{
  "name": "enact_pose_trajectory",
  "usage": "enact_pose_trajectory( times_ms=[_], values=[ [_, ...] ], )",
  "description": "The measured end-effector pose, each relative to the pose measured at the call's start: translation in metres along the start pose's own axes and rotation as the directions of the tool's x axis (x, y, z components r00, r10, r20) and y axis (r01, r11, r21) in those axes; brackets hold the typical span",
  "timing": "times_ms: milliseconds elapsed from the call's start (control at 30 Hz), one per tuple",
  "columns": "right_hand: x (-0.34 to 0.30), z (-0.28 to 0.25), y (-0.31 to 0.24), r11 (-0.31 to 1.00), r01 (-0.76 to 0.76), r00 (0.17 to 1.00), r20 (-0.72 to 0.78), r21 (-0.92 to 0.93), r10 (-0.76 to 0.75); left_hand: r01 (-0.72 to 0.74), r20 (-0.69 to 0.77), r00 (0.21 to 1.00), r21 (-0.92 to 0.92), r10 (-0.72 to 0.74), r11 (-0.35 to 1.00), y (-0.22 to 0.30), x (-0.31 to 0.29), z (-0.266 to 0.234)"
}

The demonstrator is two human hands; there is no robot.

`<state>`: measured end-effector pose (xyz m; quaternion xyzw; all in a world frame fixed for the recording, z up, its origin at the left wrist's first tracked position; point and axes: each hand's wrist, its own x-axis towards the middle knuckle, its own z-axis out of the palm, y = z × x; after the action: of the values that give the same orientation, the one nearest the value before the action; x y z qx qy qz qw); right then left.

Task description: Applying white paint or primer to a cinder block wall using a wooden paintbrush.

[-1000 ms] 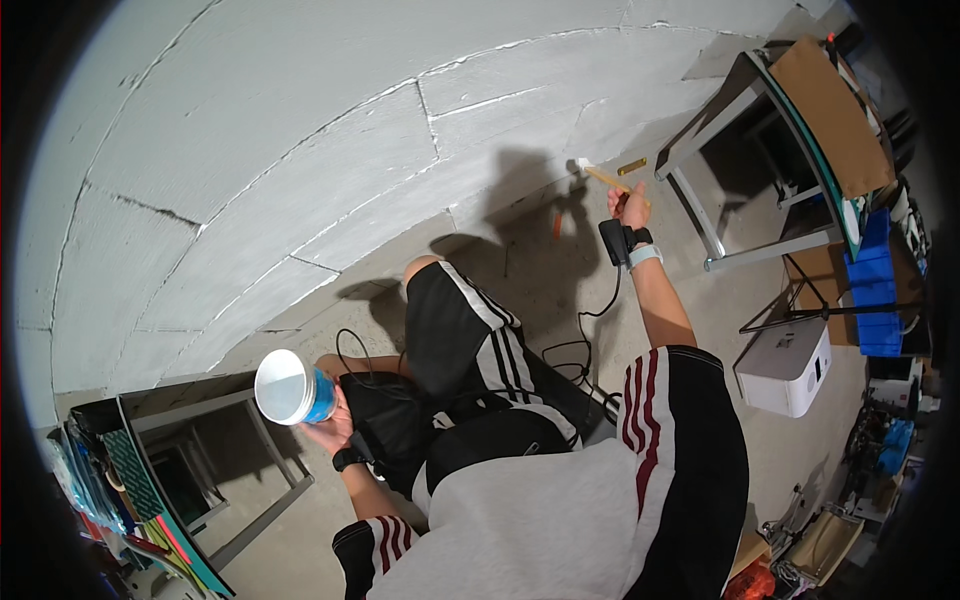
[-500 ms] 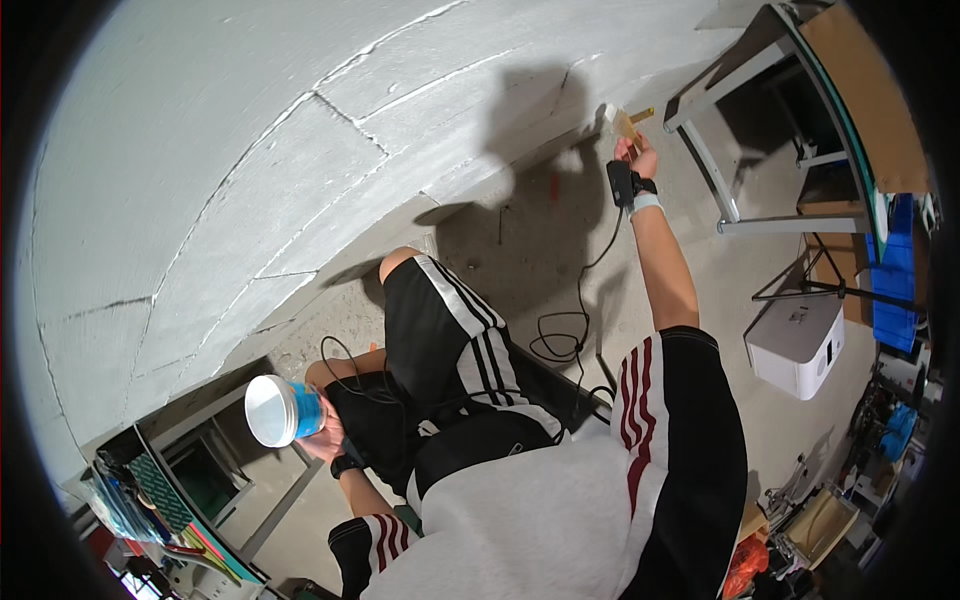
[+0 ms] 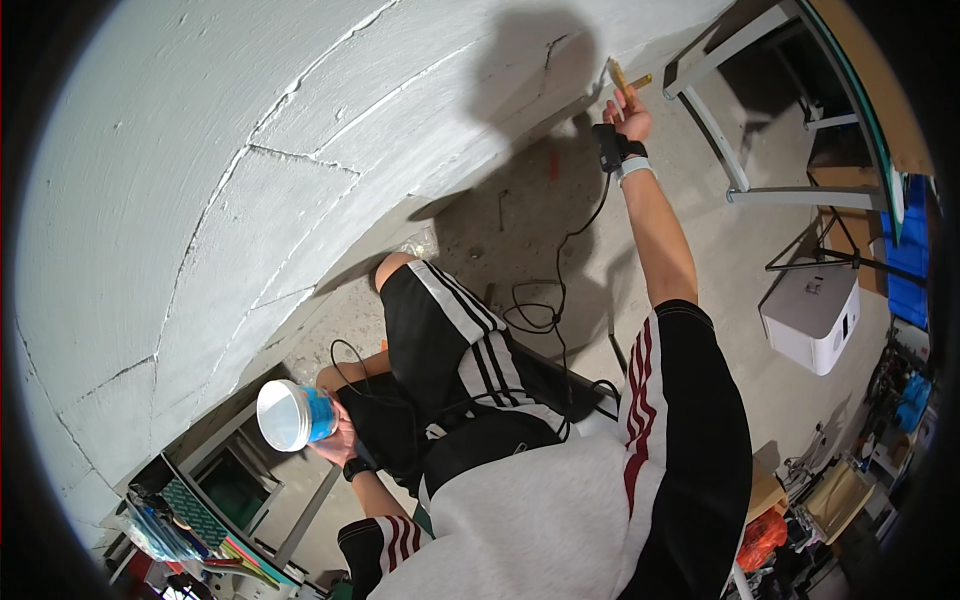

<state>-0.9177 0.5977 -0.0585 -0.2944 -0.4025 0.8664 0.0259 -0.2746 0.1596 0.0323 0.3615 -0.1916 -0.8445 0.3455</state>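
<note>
My left hand [image 3: 338, 436] is wrapped round a white plastic tub [image 3: 288, 416] with a blue label, holding it tilted beside my knee. The tub's mouth faces the wall; its pale inside shows no clear contents. Out at the far end of my stretched right arm, my right hand [image 3: 630, 118] grips a small flat tool [image 3: 617, 73] with a yellowish body. Seen nearly edge-on, it could be a brush or a scraper; I cannot tell. It is close to the foot of the white block wall [image 3: 330, 110]; contact cannot be made out.
A yellow stick-like piece [image 3: 641, 82] lies beyond my right hand. A metal-legged table [image 3: 735, 150] stands at the far right, a white box-shaped device [image 3: 812, 315] nearer. A black cable [image 3: 560, 290] runs from my right wrist across the floor. Another table [image 3: 215, 540] stands lower left.
My right hand has turned its tool, which now shows a narrow edge rather than its pale end. The whole view has shifted slightly. My left hand still holds the tub.
</note>
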Motion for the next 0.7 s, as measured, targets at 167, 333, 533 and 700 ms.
enact_pose_trajectory(
  times_ms=[167, 333, 533, 700],
  values=[
    [-0.028, -0.01, 0.014, 0.998, -0.049, 0.998, 0.041, -0.029, 0.05, 0.014, 0.011, 1.0, -0.007, -0.014, 1.0, -0.003, 0.006, 0.005],
    [-0.055, -0.026, 0.03, 0.987, -0.083, 0.967, 0.23, -0.139, 0.113, 0.018, 0.006, 1.0, 0.012, -0.018, 1.0, 0.004, 0.003, 0.002],
    [-0.021, -0.054, 0.009, 0.995, -0.096, 0.983, 0.16, 0.013, 0.092, 0.026, 0.035, 0.999, -0.032, -0.024, 0.999, -0.004, 0.003, 0.008],
    [0.006, -0.021, -0.003, 0.999, 0.002, 0.999, -0.049, 0.038, 0.0, 0.008, 0.041, 0.999, -0.027, -0.007, 1.0, -0.001, -0.005, 0.006]
  ],
)
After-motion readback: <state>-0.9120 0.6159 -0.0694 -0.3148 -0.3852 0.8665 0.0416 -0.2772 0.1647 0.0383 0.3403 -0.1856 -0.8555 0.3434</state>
